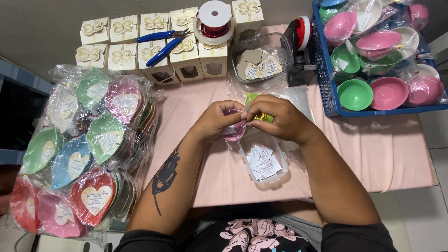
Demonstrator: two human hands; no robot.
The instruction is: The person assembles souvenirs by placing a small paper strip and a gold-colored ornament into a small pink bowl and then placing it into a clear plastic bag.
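My left hand (215, 120) grips a small pink dish wrapped in clear plastic (234, 131) over the middle of the pink table. My right hand (278, 117) pinches the top of the wrap, where a bit of gold tie (263, 116) shows between the fingers. A green piece (251, 98) peeks out just behind my right hand. Below my hands lies an open clear plastic box with small white paper tags (264, 161).
A heap of wrapped heart-shaped dishes (88, 149) fills the left. Cream gift boxes (123, 44), blue pliers (161, 43) and a red ribbon spool (213, 22) stand behind. A clear tub of tags (259, 59) sits mid-back. A blue crate of bowls (373, 60) is right.
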